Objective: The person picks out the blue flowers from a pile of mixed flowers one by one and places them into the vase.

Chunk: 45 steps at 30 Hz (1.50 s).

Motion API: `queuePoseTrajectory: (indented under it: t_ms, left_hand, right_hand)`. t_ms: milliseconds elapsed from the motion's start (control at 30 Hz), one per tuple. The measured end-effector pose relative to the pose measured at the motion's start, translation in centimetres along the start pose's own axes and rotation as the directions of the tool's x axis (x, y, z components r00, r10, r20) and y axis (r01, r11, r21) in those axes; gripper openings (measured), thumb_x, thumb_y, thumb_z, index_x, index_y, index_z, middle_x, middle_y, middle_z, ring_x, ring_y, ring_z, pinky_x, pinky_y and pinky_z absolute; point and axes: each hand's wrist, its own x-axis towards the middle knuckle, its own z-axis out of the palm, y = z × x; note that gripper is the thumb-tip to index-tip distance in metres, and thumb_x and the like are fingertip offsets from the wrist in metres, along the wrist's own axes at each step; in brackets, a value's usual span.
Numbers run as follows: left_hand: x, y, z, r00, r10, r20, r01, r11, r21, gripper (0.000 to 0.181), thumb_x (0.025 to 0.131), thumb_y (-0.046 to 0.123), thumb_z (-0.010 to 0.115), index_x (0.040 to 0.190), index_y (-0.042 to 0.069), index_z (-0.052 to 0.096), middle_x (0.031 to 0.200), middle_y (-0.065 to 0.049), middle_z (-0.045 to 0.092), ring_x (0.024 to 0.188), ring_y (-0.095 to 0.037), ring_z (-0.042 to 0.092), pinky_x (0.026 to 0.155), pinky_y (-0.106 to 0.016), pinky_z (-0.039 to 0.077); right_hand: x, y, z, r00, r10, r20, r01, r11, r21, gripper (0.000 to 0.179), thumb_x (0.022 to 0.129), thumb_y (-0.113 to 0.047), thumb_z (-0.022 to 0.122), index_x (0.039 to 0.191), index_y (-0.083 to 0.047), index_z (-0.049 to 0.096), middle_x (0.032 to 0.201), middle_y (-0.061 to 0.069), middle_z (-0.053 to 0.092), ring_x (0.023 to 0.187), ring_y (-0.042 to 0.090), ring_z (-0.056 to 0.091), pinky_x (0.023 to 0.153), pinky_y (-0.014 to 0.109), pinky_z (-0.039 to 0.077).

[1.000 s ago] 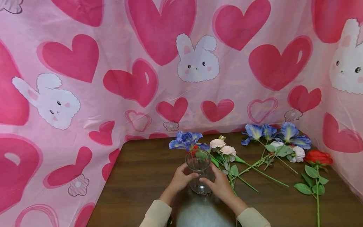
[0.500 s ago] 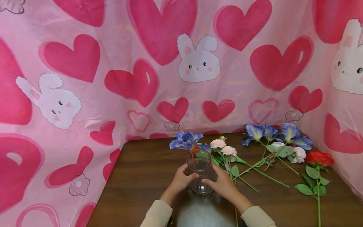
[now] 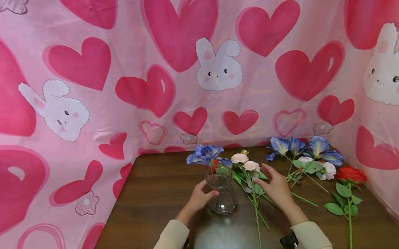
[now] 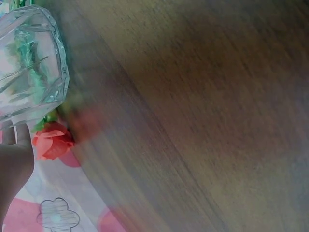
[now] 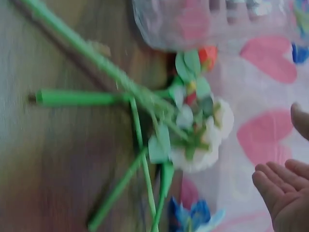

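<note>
A clear glass vase (image 3: 223, 205) stands upright on the table, its ribbed lower part filling the corner of the left wrist view. My left hand (image 3: 199, 197) holds it from the left side, thumb at the front and fingers behind. To the right, my right hand (image 3: 277, 188) reaches over green stems beside the pale pink flowers (image 3: 251, 165). In the right wrist view its fingers (image 5: 275, 176) are extended, apart from those blooms, with nothing in them. Behind the vase a blue flower (image 3: 205, 154) shows, and the left wrist view has a red rose (image 4: 52, 141) beyond the glass.
Several blue flowers (image 3: 318, 145) and a white flower (image 3: 329, 168) lie at the back right of the wooden table (image 3: 149, 205). A long-stemmed red rose (image 3: 351, 174) lies near the right edge. Pink heart-print cloth (image 3: 266, 92) hangs around the table.
My right hand has let go of the vase and moved right, to beside the pale pink flowers. The left hand keeps its hold, and the vase stays in place.
</note>
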Motion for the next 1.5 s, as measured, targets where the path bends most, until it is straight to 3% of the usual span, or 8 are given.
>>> queuePoseTrajectory:
  t_ms: [200,433,567,833,1033,1200,1367,1500]
  left_hand:
    - [-0.2,-0.2,0.1,1.0,0.004,-0.011,-0.003,1.0,0.03,0.058,0.088,0.013,0.072,0.136,-0.008,0.049,0.124,-0.028,0.058,0.109,-0.032,0.058,0.084,-0.027,0.051]
    - [-0.2,-0.6,0.2,0.999,0.046,-0.015,-0.045,0.998,0.044,0.056,0.088,0.014,0.071,0.135,-0.009,0.049,0.126,-0.028,0.058,0.114,-0.038,0.056,0.092,-0.048,0.048]
    - [0.0,-0.6,0.2,0.999,0.04,-0.013,-0.039,0.998,0.043,0.055,0.089,0.011,0.07,0.135,-0.009,0.049,0.127,-0.029,0.056,0.114,-0.038,0.056,0.092,-0.052,0.047]
    - [0.0,-0.4,0.1,0.999,-0.016,-0.034,0.018,0.999,0.04,0.052,0.089,0.01,0.07,0.136,-0.005,0.051,0.127,-0.023,0.059,0.112,-0.027,0.057,0.085,-0.029,0.051]
    - [0.0,-0.2,0.1,0.999,0.028,-0.045,-0.025,0.997,0.067,0.055,0.088,0.02,0.072,0.133,-0.005,0.054,0.125,-0.02,0.061,0.112,-0.026,0.058,0.087,-0.033,0.051]
    - [0.0,-0.3,0.0,0.999,0.038,-0.038,-0.035,0.997,0.065,0.055,0.088,0.021,0.072,0.133,-0.005,0.053,0.127,-0.021,0.059,0.115,-0.031,0.057,0.091,-0.043,0.049]
    - [0.0,-0.5,0.0,0.999,0.023,-0.025,-0.023,1.0,0.018,0.055,0.088,0.014,0.071,0.135,-0.008,0.05,0.13,-0.029,0.055,0.119,-0.044,0.051,0.096,-0.059,0.041]
    - [-0.1,-0.4,0.0,1.0,0.004,-0.024,-0.004,1.0,-0.001,0.057,0.088,0.014,0.071,0.136,-0.008,0.048,0.131,-0.03,0.053,0.12,-0.046,0.05,0.096,-0.048,0.046]
  right_hand:
    - [-0.1,1.7,-2.9,0.979,0.147,-0.139,-0.151,0.988,-0.017,0.054,0.09,-0.019,0.072,0.133,0.006,0.052,0.124,0.027,0.059,0.112,0.039,0.059,0.09,0.048,0.049]
    - [-0.8,4.2,-5.5,0.904,0.324,-0.278,-0.352,0.934,-0.055,0.051,0.092,-0.027,0.068,0.125,0.01,0.057,0.117,0.03,0.061,0.105,0.043,0.061,0.083,0.052,0.05]
    - [-0.8,5.7,-6.8,0.855,0.449,-0.26,-0.469,0.883,-0.018,0.057,0.093,-0.031,0.065,0.128,0.012,0.053,0.12,0.032,0.058,0.109,0.047,0.055,0.086,0.054,0.045]
    - [-0.6,7.5,-7.6,0.776,0.606,-0.173,-0.601,0.795,0.083,0.071,0.093,-0.041,0.061,0.137,0.012,0.044,0.134,0.033,0.048,0.119,0.05,0.044,0.093,0.059,0.039]
    - [-0.7,8.3,-7.3,0.767,0.627,-0.133,-0.622,0.778,0.082,0.065,0.093,-0.038,0.062,0.131,0.013,0.049,0.13,0.032,0.052,0.12,0.049,0.043,0.094,0.058,0.039]
    - [-0.6,9.0,-7.0,0.778,0.622,-0.091,-0.603,0.78,0.167,0.062,0.093,-0.03,0.064,0.129,0.018,0.048,0.091,0.021,0.071,0.08,0.023,0.07,0.086,0.05,0.049]
    - [-0.4,9.5,-6.7,0.772,0.635,0.005,-0.611,0.741,0.28,0.063,0.093,-0.023,0.065,0.133,0.02,0.042,0.087,0.014,0.072,0.067,0.004,0.065,0.069,0.033,0.056]
    - [-0.4,9.7,-6.3,0.772,0.634,0.052,-0.599,0.696,0.396,0.058,0.093,-0.011,0.063,0.134,0.021,0.039,0.078,-0.001,0.068,0.066,0.002,0.065,0.064,0.024,0.055]
